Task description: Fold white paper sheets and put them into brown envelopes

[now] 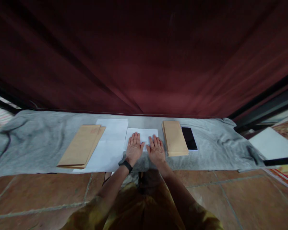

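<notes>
White sheet [144,131] lies flat on the grey cloth [38,140], directly under both sets of fingertips, its far edge showing just beyond them. The left hand [133,148] and the right hand [156,150] rest palm down on it, side by side with thumbs almost meeting. The fingers [135,138] of each hand are stretched out straight, held close together and pressed flat on the paper; they pinch nothing. A black wristband [125,165] sits on the left wrist.

Just outside the left little finger lies a larger white paper [111,140], and further out on that side a stack of brown envelopes [80,147] overlaps its edge. Just outside the right little finger lies a 2nd brown envelope stack [174,138], with a dark phone [189,138] touching its far side. Beyond the fingertips hangs a dark red curtain [144,64]. Behind the wrists, terracotta floor tiles [38,191] show.
</notes>
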Available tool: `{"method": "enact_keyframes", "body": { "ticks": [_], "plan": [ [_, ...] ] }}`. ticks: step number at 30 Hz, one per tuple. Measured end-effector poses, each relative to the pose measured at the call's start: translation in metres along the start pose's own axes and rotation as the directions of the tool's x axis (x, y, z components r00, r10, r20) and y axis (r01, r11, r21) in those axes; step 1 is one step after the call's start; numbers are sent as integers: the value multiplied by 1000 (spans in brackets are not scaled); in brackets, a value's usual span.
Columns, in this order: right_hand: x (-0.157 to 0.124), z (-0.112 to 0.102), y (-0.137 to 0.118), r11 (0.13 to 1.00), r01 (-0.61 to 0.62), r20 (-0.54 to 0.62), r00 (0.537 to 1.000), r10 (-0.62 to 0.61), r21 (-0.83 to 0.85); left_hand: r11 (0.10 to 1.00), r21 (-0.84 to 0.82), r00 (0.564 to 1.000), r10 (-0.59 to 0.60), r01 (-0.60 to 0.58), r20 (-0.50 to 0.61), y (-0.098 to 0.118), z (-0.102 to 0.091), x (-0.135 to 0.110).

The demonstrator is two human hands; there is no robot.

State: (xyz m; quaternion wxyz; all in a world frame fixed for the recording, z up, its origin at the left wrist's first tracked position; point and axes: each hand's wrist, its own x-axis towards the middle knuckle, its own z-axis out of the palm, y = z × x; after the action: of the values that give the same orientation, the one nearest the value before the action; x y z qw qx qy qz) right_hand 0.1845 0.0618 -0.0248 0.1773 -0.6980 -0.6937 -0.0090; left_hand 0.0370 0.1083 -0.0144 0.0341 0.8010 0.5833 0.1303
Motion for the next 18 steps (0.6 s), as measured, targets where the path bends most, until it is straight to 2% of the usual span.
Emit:
{"method": "enact_keyframes", "body": {
  "ticks": [3, 8, 12, 18],
  "plan": [
    [-2, 1, 0, 1000, -4, -13, 1000, 4, 0, 999, 32, 1000, -28, 28, -7, -2, -5, -24],
    [6, -2, -2, 999, -35, 29, 999, 34, 22, 994, 74, 997, 75, -75, 5, -3, -14, -62],
    [44, -12, -2, 994, -97, 112, 989, 92, 43, 993, 93, 997, 71, -69, -20, -6, -14, -69],
    [105, -25, 9, 999, -51, 214, 975, 53, -13, 990, 111, 995, 93, -90, -22, -7, -14, -66]
  ]
}}
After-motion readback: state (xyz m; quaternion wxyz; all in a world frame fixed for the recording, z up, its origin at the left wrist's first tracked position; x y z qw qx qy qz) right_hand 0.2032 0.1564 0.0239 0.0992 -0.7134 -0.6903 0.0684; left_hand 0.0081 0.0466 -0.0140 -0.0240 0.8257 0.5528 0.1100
